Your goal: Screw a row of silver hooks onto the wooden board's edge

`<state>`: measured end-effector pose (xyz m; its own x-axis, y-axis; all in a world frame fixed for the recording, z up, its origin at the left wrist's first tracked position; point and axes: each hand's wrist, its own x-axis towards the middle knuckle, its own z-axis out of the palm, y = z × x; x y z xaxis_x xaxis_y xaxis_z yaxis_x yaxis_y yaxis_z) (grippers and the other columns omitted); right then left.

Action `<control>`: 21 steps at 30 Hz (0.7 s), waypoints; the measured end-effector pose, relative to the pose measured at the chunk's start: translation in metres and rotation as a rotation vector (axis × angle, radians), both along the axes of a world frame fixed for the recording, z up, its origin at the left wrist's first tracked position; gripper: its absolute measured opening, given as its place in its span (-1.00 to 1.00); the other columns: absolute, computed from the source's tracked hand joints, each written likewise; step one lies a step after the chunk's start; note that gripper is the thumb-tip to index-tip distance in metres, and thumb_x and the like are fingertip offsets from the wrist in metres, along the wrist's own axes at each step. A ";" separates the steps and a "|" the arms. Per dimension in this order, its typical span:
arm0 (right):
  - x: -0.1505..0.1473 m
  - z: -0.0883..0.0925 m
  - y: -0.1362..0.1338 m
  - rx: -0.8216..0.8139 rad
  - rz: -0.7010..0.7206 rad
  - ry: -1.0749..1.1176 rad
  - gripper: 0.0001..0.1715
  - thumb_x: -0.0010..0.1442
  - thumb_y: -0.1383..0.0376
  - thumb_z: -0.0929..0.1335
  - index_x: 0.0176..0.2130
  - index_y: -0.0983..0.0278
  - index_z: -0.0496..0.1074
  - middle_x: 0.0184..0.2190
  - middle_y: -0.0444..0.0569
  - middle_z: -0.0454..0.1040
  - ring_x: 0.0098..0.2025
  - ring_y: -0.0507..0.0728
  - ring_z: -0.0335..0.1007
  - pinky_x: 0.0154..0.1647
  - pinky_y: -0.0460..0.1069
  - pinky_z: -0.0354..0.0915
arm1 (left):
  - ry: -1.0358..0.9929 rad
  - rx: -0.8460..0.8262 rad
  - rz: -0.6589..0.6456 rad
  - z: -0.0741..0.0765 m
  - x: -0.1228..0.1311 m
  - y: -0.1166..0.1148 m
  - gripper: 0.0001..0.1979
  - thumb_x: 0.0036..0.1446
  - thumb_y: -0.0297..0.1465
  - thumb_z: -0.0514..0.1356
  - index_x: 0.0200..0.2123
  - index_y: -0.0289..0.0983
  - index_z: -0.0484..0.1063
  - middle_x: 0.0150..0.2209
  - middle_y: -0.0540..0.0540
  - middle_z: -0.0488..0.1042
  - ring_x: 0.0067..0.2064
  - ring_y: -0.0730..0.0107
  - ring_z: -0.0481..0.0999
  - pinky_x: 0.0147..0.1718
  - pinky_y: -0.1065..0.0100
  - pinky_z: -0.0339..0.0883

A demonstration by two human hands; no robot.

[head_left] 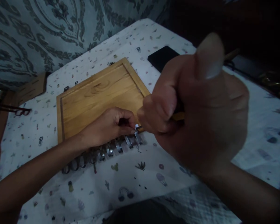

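A framed wooden board (93, 99) lies on the patterned white tablecloth. Along its front edge runs a row of curled silvery metal strips (118, 146). My left hand (109, 126) rests over the board's front right part, thumb and finger pinched on a small silvery metal strip (136, 127) at the edge. Large and close to the camera, my right hand (200, 109) is closed in a fist above the board's right corner. A bit of something yellow (178, 116) shows inside this fist; the rest of it is hidden by the fingers.
A dark flat phone-like slab (162, 57) lies behind my right hand. At the left stand a brown cardboard piece (30, 88) and red-framed glasses (22, 112). A patterned wall or curtain (60, 28) borders the table's far left side.
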<state>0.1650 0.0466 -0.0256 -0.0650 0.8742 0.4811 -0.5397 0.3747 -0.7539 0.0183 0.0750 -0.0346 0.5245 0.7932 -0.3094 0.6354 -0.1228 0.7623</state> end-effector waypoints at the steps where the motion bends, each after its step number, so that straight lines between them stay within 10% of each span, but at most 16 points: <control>1: -0.001 0.000 0.000 -0.009 -0.015 -0.011 -0.53 0.18 0.07 0.39 -0.59 0.23 0.21 -0.64 -0.25 0.08 -0.66 -0.09 -0.09 -0.71 -0.10 -0.06 | -0.032 -0.040 0.011 -0.001 0.000 0.000 -0.84 0.04 -0.41 0.20 -0.55 -0.32 0.37 -0.52 0.02 0.39 -0.37 0.43 0.42 -0.44 0.44 0.30; 8: -0.005 0.001 0.002 -0.131 -0.092 -0.090 -0.54 0.18 0.11 0.39 -0.63 0.20 0.26 -0.71 -0.27 0.17 -0.71 -0.07 -0.10 -0.70 -0.04 0.09 | -0.164 -0.210 0.058 0.000 -0.016 -0.003 -0.89 0.07 -0.40 0.21 -0.37 -0.36 0.45 -0.39 -0.05 0.49 -0.29 0.37 0.50 -0.24 0.32 0.39; 21: -0.010 0.006 0.003 -0.240 -0.027 0.042 -0.39 0.25 -0.06 0.27 -0.68 0.19 0.37 -0.80 -0.21 0.03 -0.78 -0.05 -0.20 -0.82 0.01 -0.23 | -0.033 0.338 0.534 -0.004 -0.116 -0.009 -0.86 0.04 -0.30 0.26 -0.39 -0.26 0.46 -0.42 0.00 0.48 -0.37 0.45 0.41 -0.40 0.43 0.26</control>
<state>0.1545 0.0498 -0.0192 -0.0241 0.9649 0.2616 -0.5647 0.2028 -0.8000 -0.0979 0.0657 -0.0385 0.0342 0.9993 0.0140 0.6526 -0.0329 0.7570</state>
